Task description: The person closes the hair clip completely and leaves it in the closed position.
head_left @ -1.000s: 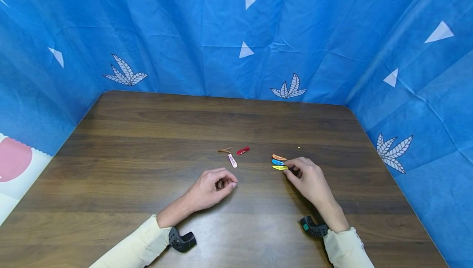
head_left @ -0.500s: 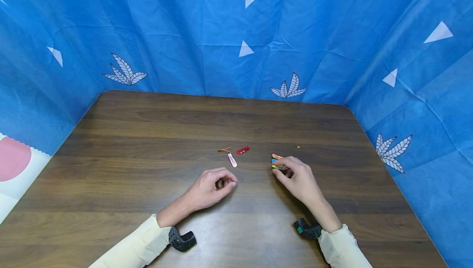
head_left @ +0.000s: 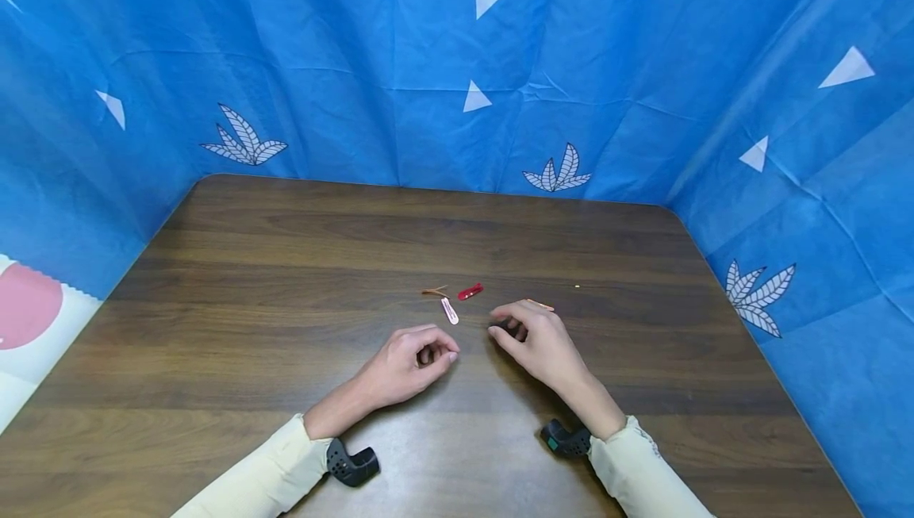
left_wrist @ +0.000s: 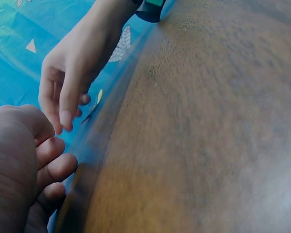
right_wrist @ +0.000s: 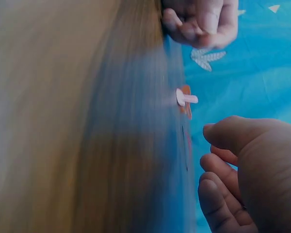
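Note:
My left hand (head_left: 407,367) rests on the table with its fingers loosely curled and nothing in them. My right hand (head_left: 539,345) hovers over the table to its right, thumb and forefinger apart with nothing between them. Beyond the right hand an orange snap hair clip (head_left: 540,305) peeks out; the blue and yellow clips beside it are hidden in the head view. The left wrist view shows a yellow clip (left_wrist: 99,96) past the right fingers. Between and beyond the hands lie a pale pink hair clip (head_left: 449,311), a red clip (head_left: 470,291) and a thin brown clip (head_left: 434,291).
The brown wooden table (head_left: 321,240) reaches back to a blue curtain (head_left: 428,129) that also hangs along both sides. A tiny yellow speck (head_left: 577,286) lies to the right of the clips. Each wrist wears a black camera (head_left: 352,464) at the sleeve cuff.
My right hand has moved left from the row of orange, blue and yellow clips, and now covers the blue and yellow ones in the head view. The left hand has stayed still.

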Motion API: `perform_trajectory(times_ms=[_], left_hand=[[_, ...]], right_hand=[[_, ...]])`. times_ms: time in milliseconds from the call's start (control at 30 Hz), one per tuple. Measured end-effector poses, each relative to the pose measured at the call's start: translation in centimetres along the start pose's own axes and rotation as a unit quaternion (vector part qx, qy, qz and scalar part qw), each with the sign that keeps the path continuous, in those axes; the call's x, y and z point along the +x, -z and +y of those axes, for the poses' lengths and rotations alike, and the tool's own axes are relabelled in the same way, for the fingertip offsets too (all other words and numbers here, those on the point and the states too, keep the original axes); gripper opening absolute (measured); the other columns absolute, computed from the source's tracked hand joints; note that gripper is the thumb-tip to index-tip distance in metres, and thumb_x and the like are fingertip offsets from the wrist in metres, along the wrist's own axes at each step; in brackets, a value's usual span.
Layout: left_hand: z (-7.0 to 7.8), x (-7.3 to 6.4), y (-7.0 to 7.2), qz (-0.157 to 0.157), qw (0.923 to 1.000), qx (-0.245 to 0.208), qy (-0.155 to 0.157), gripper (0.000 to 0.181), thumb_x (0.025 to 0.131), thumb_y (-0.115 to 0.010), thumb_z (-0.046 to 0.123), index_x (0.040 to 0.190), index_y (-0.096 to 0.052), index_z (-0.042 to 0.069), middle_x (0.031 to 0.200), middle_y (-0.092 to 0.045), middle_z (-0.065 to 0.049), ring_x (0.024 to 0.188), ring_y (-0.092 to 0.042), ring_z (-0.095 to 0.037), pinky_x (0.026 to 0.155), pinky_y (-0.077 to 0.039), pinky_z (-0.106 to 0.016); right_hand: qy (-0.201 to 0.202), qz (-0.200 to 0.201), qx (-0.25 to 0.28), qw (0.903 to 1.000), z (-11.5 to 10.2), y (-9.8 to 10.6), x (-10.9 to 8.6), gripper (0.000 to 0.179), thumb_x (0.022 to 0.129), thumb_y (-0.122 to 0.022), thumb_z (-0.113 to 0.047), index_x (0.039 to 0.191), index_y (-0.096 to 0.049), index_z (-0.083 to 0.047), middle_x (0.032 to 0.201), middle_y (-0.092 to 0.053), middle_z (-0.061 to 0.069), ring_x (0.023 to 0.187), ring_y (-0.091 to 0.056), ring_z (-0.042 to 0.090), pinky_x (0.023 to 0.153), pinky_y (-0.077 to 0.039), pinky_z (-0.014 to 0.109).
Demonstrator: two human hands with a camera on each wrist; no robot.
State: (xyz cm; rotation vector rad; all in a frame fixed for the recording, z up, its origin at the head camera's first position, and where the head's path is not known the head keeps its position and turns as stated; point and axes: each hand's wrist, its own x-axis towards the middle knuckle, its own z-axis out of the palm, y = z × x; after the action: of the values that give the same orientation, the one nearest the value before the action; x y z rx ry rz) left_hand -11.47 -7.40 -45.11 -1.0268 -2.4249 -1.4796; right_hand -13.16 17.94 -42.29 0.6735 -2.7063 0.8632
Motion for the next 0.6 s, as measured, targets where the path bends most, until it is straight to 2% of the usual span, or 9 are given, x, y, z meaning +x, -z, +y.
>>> perform_trajectory(times_ms=[600], left_hand=[[0.0,0.1,0.2,-0.004,1.0,-0.004,-0.004,0.004,0.096,-0.071,0.012,0.097,-0.074,0.01,0.083,-0.065,0.009,0.073,-0.057,0.001,0.061,-0.051,-0.021]], right_hand=[[-0.016,-0.02,0.043,0.9987,-2.3,-3.3,2.6,0.02,0.09,-0.081,-0.017,0.109,-0.076,-0.011,0.097,-0.072,-0.001,0.077,-0.062,0.011,0.067,-0.053,0.023]])
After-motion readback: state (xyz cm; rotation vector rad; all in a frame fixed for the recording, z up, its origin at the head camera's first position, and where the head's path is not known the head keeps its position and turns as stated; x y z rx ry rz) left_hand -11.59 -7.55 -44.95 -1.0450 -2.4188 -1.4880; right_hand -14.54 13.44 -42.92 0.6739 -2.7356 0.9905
